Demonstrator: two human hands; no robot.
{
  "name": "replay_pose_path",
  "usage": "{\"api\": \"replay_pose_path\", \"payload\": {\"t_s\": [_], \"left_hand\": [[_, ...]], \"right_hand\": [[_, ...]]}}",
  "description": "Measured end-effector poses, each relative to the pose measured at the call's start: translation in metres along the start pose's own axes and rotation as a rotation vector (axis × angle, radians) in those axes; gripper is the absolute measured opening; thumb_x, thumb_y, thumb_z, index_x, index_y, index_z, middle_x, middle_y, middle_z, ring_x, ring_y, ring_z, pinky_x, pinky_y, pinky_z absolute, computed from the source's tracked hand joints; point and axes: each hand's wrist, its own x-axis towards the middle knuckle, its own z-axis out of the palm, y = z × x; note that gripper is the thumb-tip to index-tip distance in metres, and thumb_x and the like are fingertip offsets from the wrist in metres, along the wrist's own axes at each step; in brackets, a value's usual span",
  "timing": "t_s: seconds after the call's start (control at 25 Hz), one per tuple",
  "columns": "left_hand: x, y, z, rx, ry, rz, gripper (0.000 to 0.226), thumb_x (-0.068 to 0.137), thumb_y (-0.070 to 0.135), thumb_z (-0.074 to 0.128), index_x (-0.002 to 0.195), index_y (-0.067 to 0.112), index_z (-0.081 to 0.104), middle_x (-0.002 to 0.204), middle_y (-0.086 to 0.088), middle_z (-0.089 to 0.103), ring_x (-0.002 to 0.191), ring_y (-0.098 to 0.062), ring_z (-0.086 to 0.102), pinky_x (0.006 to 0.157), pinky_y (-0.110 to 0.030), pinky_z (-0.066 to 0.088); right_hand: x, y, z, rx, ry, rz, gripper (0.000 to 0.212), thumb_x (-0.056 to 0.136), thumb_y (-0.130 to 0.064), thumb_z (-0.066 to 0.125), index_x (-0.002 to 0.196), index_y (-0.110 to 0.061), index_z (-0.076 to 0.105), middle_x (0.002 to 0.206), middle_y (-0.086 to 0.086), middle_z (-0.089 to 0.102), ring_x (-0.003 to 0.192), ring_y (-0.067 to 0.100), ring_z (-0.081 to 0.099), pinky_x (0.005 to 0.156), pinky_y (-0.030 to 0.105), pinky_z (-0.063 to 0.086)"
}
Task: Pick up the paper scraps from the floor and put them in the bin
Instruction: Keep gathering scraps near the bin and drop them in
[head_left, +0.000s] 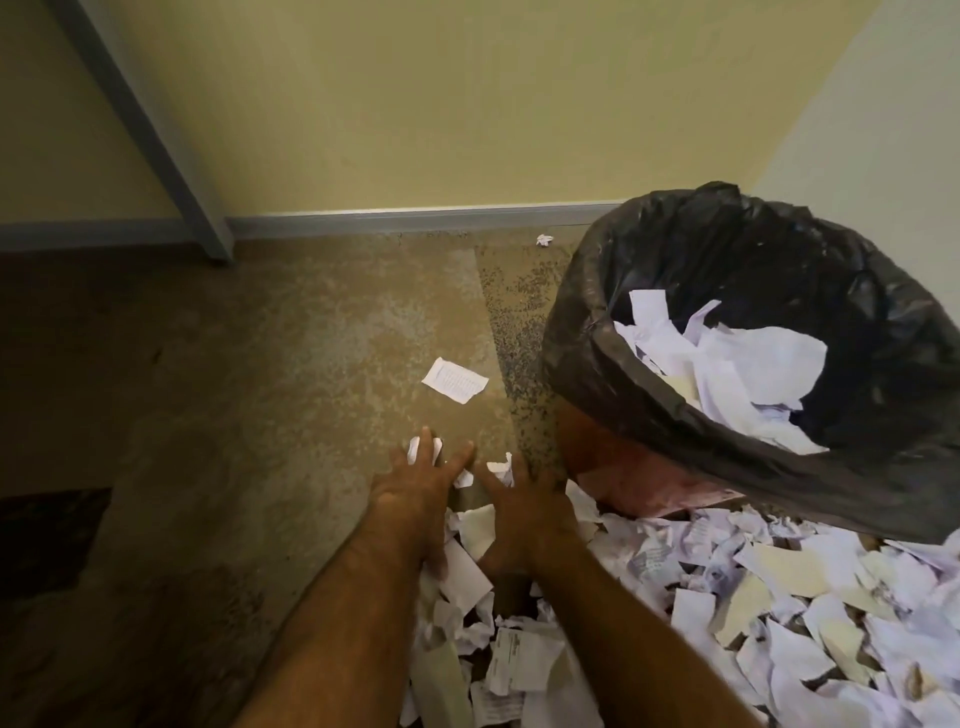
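From the head camera, two bare hands reach down to the floor (291, 364) side by side. The left hand (415, 488) lies flat with fingers spread and straight, fingertips over one small white scrap (414, 448). The right hand (524, 512) is likewise flat and splayed, pressing on scraps, gripping nothing. One bin (623, 467) with one black liner (649, 260) stands to the right, already holding several torn sheets (737, 364). A heap of paper scraps (753, 597), too many to count, covers the floor below it. Two pieces lie apart: one printed slip (455, 380) and one crumpled bit (544, 239) by the skirting.
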Motion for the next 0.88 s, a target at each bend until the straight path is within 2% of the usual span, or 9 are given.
{"api": "replay_pose_path", "payload": {"t_s": [0.12,0.24,0.4,0.52,0.68,0.88], "left_hand": [[-0.003,-0.002,0.011,0.057,0.084,0.000,0.124,0.047,0.041,0.093,0.146,0.043,0.018,0.158,-0.003,0.013,0.140,-0.036,0.021,0.100,-0.046,0.047],[-0.004,-0.002,0.013,0.059,0.131,0.004,0.103,0.054,0.036,0.091,0.141,0.039,0.036,0.148,0.006,0.031,0.127,-0.028,0.037,0.095,-0.041,0.050],[0.001,0.002,0.016,-0.020,0.200,0.030,0.053,0.073,0.025,0.077,0.123,0.032,0.060,0.128,0.004,0.052,0.113,-0.024,0.055,0.090,-0.034,0.051],[-0.002,0.007,0.022,-0.058,0.294,-0.035,0.026,0.084,0.022,0.065,0.109,0.022,0.067,0.115,-0.003,0.064,0.104,-0.024,0.063,0.085,-0.032,0.051],[-0.004,0.009,0.027,0.010,0.256,-0.097,0.025,0.091,0.020,0.056,0.113,0.016,0.066,0.116,-0.008,0.067,0.106,-0.026,0.065,0.087,-0.033,0.050],[-0.011,0.002,0.025,-0.113,0.194,-0.138,0.027,0.087,0.029,0.066,0.110,0.016,0.070,0.113,-0.009,0.069,0.102,-0.025,0.066,0.085,-0.030,0.052]], "right_hand": [[-0.005,-0.007,-0.006,0.004,0.058,-0.056,0.070,0.081,-0.039,0.068,0.142,-0.037,0.032,0.154,0.005,0.022,0.135,0.033,0.031,0.098,0.045,0.043],[-0.018,-0.018,-0.012,-0.020,0.112,-0.155,0.059,0.078,-0.030,0.070,0.132,-0.023,0.047,0.140,0.006,0.039,0.127,0.029,0.036,0.093,0.038,0.043],[-0.031,-0.030,-0.008,-0.061,0.146,-0.206,0.037,0.086,-0.021,0.063,0.122,-0.015,0.057,0.123,0.010,0.054,0.114,0.029,0.048,0.086,0.037,0.044],[-0.035,-0.034,-0.001,-0.049,0.185,-0.229,0.025,0.095,-0.009,0.046,0.116,-0.011,0.061,0.118,0.013,0.061,0.110,0.031,0.055,0.085,0.038,0.045],[-0.038,-0.034,-0.001,-0.026,0.180,-0.205,0.025,0.098,-0.006,0.042,0.105,-0.004,0.066,0.112,0.016,0.066,0.105,0.034,0.060,0.083,0.039,0.048],[-0.041,-0.025,-0.003,0.006,0.125,-0.175,0.017,0.093,-0.005,0.051,0.102,-0.005,0.066,0.110,0.016,0.065,0.103,0.033,0.062,0.085,0.040,0.050]]}}
